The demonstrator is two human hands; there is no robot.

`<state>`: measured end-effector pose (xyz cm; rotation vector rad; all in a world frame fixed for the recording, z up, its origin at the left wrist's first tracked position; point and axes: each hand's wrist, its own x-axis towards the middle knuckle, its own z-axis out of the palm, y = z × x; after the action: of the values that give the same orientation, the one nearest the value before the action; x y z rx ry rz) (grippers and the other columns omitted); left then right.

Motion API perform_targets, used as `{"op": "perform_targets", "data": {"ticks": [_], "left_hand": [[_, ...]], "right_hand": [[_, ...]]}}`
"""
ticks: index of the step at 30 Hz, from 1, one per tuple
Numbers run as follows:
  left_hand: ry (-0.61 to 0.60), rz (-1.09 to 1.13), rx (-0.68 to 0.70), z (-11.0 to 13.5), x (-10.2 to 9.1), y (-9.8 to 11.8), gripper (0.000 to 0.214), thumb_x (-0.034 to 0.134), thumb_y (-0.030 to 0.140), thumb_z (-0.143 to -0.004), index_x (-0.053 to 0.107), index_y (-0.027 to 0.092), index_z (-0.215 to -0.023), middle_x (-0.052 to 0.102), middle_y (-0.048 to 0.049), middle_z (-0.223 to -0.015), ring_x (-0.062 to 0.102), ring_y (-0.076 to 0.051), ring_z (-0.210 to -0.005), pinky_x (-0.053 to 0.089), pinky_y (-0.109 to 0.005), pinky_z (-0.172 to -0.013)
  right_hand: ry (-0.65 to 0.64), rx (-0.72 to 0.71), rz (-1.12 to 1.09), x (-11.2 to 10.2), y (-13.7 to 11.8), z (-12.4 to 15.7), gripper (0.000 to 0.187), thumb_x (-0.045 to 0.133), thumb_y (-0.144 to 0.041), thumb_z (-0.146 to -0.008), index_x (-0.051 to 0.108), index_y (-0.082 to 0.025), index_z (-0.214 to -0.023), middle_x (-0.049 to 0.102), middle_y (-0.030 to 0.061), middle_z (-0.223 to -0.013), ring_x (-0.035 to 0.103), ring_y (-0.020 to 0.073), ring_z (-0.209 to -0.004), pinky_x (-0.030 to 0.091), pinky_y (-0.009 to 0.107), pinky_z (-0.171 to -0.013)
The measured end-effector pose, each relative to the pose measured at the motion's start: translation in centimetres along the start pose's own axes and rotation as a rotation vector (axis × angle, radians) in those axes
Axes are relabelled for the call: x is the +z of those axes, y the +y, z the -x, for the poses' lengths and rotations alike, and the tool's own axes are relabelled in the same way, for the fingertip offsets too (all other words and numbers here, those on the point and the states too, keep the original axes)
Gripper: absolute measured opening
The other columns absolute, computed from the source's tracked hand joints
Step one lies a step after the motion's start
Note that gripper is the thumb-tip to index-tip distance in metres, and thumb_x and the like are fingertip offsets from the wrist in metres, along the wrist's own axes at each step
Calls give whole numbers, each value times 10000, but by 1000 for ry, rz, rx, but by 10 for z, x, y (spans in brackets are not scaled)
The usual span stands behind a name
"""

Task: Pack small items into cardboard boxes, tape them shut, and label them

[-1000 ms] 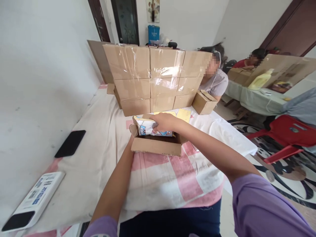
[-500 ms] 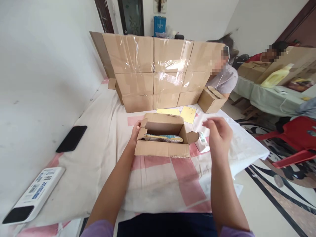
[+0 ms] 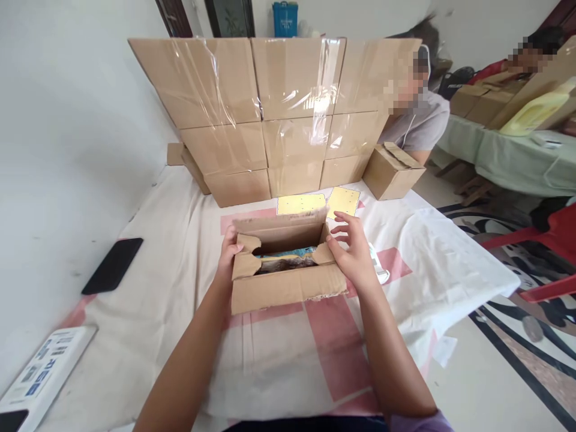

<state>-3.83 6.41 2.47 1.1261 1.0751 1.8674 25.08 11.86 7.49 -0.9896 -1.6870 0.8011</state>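
A small open cardboard box (image 3: 288, 288) sits on the cloth-covered table (image 3: 171, 288) in front of me. A printed packet (image 3: 288, 257) lies inside it, half hidden by the side flaps. My left hand (image 3: 228, 255) grips the box's left end and presses the left flap inward. My right hand (image 3: 353, 251) rests against the right end with fingers spread, pushing the right flap inward. The back flap stands upright.
A wall of taped cardboard boxes (image 3: 279, 114) stands behind, with a loose small box (image 3: 392, 171) at its right. Two yellow sheets (image 3: 315, 202) lie behind the box, a black phone (image 3: 112, 273) at left, a white device (image 3: 40, 375) bottom left. Two people sit beyond.
My right hand put the packet into the box, drew back, then came to the box's right side. Both side flaps are now folded inward. The view tilted closer.
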Motion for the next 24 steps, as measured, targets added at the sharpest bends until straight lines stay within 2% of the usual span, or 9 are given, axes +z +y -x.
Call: {"op": "perform_targets", "data": {"ticks": [4, 8, 11, 13, 15, 18, 20, 22, 24], "left_hand": [[-55, -74, 120, 0, -3, -1, 326, 783, 517, -669, 655, 235, -773, 702, -83, -1028, 599, -284, -1011, 475, -376, -884], [-118, -100, 142, -1, -11, -6, 441, 692, 671, -782, 652, 234, -816, 695, -105, -1064, 616, -286, -1009, 477, -395, -893], [-147, -112, 173, -3, -15, -9, 391, 711, 624, -823, 656, 237, -840, 698, -101, -1089, 623, -274, -1038, 475, -391, -918], [-150, -125, 184, -4, -15, -10, 357, 759, 577, -802, 656, 236, -834, 704, -93, -1081, 624, -266, -1036, 475, -377, -909], [-142, -120, 187, -3, -11, -10, 380, 755, 594, -803, 648, 229, -820, 700, -89, -1069, 624, -256, -1018, 479, -364, -895], [-107, -49, 180, 2, -4, -7, 556, 624, 782, -833, 620, 226, -820, 666, -97, -1065, 614, -245, -963, 495, -360, -860], [-111, -51, 168, 5, -2, -4, 619, 572, 843, -826, 609, 226, -848, 644, -108, -1103, 605, -254, -983, 498, -369, -874], [-145, -127, 165, 5, -4, 0, 538, 682, 752, -799, 604, 225, -867, 637, -108, -1147, 590, -276, -1067, 479, -379, -932], [-185, -197, 166, 3, -8, 3, 445, 790, 614, -738, 603, 221, -831, 638, -102, -1163, 567, -297, -1125, 454, -398, -975]], "right_hand": [[-7, 43, -116, 0, 10, 6, 415, 591, -325, -951, 557, -295, -1364, 620, 91, -1379, 659, 219, -1155, 589, 404, -959], [-3, -75, -138, -30, 8, 16, 289, 575, -271, -966, 657, -315, -1239, 668, 63, -1286, 663, 234, -1180, 569, 442, -1002], [-212, -133, -39, -56, 2, 28, 457, 591, -181, -909, 653, -376, -1318, 633, 46, -1395, 557, 276, -1386, 483, 540, -1146], [-365, -153, 27, -61, -2, 35, 607, 633, -177, -869, 594, -423, -1423, 507, 25, -1563, 422, 298, -1519, 395, 580, -1230], [-354, -131, 35, -51, -3, 39, 669, 705, -244, -849, 548, -422, -1475, 410, 27, -1639, 369, 316, -1552, 390, 578, -1237], [-59, 83, -31, -21, -1, 37, 699, 756, -396, -828, 513, -349, -1482, 456, 95, -1594, 494, 324, -1437, 504, 543, -1123], [63, 276, -95, -4, 3, 32, 730, 734, -420, -815, 477, -299, -1488, 505, 134, -1535, 560, 316, -1349, 546, 514, -1051], [38, 399, -168, 7, 7, 27, 734, 703, -385, -794, 468, -270, -1480, 540, 149, -1483, 595, 308, -1295, 560, 489, -1016], [-1, 435, -221, 11, 10, 23, 732, 674, -335, -770, 470, -269, -1470, 559, 144, -1451, 620, 295, -1256, 573, 458, -980]]}}
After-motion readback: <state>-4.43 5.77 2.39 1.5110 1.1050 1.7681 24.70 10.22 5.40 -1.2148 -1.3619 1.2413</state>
